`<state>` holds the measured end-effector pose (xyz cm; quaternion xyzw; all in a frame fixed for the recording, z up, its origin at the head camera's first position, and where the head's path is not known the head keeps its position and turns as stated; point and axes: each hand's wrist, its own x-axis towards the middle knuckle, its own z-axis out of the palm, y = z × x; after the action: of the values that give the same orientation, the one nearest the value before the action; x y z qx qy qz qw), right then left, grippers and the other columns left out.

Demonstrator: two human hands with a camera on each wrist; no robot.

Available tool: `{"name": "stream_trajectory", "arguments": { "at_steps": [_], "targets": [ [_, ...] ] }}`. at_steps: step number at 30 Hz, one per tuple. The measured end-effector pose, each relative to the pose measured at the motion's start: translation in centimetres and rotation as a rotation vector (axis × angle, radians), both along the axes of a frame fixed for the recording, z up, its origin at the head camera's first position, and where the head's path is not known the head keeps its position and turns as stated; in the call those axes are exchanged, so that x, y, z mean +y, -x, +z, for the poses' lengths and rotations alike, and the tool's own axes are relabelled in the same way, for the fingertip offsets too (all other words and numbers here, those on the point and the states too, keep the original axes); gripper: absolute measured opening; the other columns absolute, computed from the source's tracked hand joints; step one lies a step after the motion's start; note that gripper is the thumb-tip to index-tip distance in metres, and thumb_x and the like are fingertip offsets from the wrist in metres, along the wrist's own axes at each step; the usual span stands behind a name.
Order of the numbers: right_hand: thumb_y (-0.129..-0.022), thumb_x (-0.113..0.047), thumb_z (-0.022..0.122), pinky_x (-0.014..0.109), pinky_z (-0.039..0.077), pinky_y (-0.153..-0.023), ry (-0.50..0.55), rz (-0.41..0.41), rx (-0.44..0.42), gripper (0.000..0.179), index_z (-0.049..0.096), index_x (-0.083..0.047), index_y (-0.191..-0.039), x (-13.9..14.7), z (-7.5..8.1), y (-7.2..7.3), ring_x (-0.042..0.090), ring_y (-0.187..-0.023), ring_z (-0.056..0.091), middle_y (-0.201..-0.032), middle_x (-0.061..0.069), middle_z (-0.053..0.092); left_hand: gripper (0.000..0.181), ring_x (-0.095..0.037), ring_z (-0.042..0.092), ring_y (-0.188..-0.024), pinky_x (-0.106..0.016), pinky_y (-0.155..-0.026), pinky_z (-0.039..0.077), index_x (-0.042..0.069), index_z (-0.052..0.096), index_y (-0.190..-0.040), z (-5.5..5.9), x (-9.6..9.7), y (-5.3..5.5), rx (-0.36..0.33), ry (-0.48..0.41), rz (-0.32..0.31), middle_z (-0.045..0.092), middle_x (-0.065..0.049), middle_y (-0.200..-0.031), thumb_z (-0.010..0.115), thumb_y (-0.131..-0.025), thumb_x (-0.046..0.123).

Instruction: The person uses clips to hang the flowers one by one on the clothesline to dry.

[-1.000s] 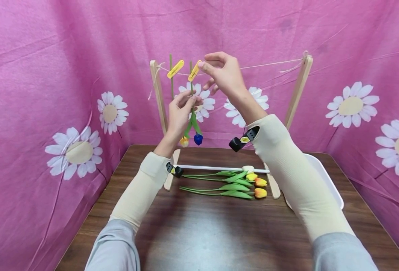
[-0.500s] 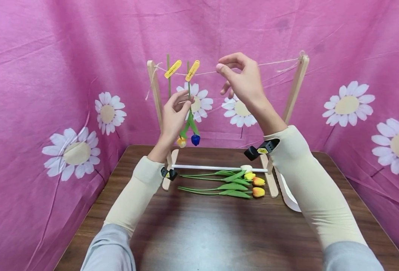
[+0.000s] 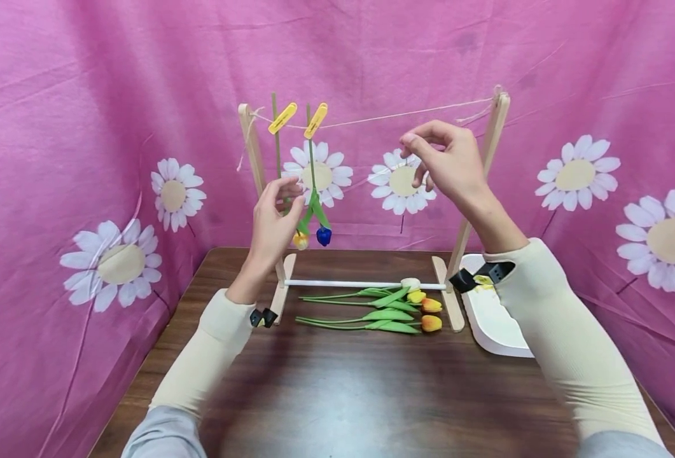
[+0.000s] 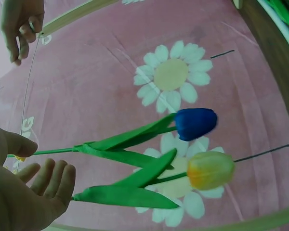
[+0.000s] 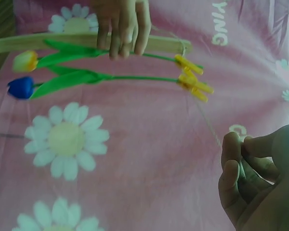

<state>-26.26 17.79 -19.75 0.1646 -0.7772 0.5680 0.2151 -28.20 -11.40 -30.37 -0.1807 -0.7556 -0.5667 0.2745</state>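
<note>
While our sleeved forearms reach in over the near edge of the wooden table point(image 3: 337, 394), three tulips point(image 3: 371, 310) lie side by side at its middle, blooms toward the right edge, just in front of the rack's white crossbar point(image 3: 360, 284). A white tray point(image 3: 488, 318) sits near the table's right edge. Beyond these, our left hand point(image 3: 274, 219) hovers with loosely spread fingers just beside the hanging stems, holding nothing; in the left wrist view a small gap shows between palm and leaves. Our right hand point(image 3: 448, 162) is raised under the string point(image 3: 394, 117), thumb and forefinger pressed together, though we cannot tell whether they pinch anything. Farther back, two yellow clothespins point(image 3: 298, 119) clamp a blue tulip point(image 3: 324, 236) and a yellow tulip point(image 3: 299, 240) head-down on the string.
</note>
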Motion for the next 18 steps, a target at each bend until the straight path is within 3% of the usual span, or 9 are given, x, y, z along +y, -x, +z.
{"name": "stream_trajectory", "arguments": {
  "at_steps": [6, 11, 16, 18],
  "targets": [
    [-0.105, -0.027, 0.07, 0.023, 0.047, -0.04, -0.07, -0.037, -0.06, 0.024, 0.077, -0.005, -0.11, 3.0, -1.8, -1.1, 0.012, -0.046, 0.063, -0.082, -0.01, 0.077, 0.025, -0.026, 0.068, -0.095, -0.033, -0.086, 0.057, 0.004, 0.07, -0.127, -1.7, -1.1, -1.1, -0.021, 0.071, -0.02, 0.076, -0.016, -0.107, 0.068, -0.102, 0.008],
    [-0.107, -0.032, 0.067, 0.026, 0.048, -0.042, -0.122, -0.063, -0.107, 0.028, 0.077, -0.005, -0.113, 5.9, -3.5, -1.7, 0.014, -0.048, 0.064, -0.083, -0.011, 0.078, 0.018, -0.024, 0.069, -0.081, -0.019, -0.069, 0.054, 0.001, 0.072, -0.119, -3.9, -2.0, -1.6, -0.065, 0.127, -0.101, 0.076, -0.02, -0.096, 0.068, -0.104, 0.008],
    [-0.108, -0.036, 0.064, 0.027, 0.05, -0.043, -0.179, -0.083, -0.154, 0.033, 0.077, -0.005, -0.111, 8.7, -5.1, -2.1, 0.014, -0.051, 0.066, -0.082, -0.012, 0.078, 0.014, -0.006, 0.067, -0.073, -0.018, -0.065, 0.052, 0.003, 0.075, -0.113, -6.8, -2.6, -1.9, -0.135, 0.188, -0.183, 0.076, -0.019, -0.089, 0.067, -0.105, 0.012],
    [-0.108, -0.036, 0.063, 0.026, 0.051, -0.044, -0.209, -0.101, -0.168, 0.035, 0.076, -0.003, -0.111, 9.8, -5.6, -2.3, 0.014, -0.052, 0.066, -0.081, -0.012, 0.077, 0.013, -0.009, 0.068, -0.073, -0.02, -0.065, 0.052, 0.006, 0.075, -0.112, -7.8, -2.7, -2.1, -0.172, 0.208, -0.209, 0.076, -0.016, -0.087, 0.067, -0.105, 0.012]
  ]
}}
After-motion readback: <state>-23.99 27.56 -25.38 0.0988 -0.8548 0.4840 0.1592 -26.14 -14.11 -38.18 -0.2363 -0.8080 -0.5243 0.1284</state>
